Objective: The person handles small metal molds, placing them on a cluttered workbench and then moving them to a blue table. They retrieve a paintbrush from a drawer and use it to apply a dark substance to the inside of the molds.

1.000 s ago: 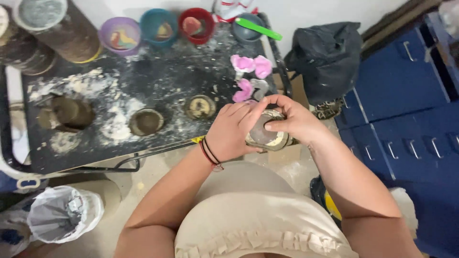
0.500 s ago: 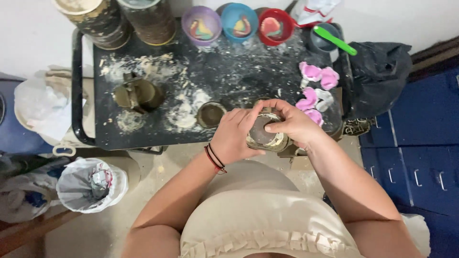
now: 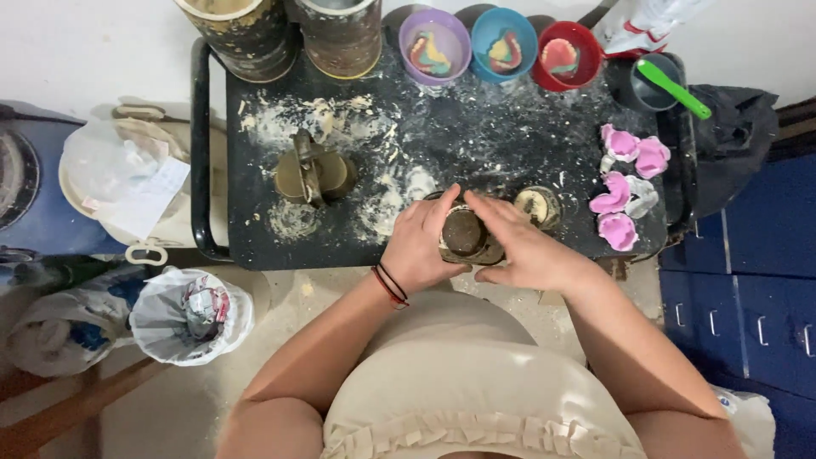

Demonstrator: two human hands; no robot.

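Low in the middle of the frame, at the near edge of the black tray (image 3: 212, 170), the left hand (image 3: 421, 242) and right hand (image 3: 523, 246) press in from both sides around a round brass flask (image 3: 466, 236). It sits over the tray's rim, so a slip on the powdery surface could likely tip it off, or knock the small brass cup (image 3: 538, 206) just right.

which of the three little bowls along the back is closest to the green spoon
The red bowl, rightmost of the three. The purple bowl and blue bowl sit further left, away from the green spoon.
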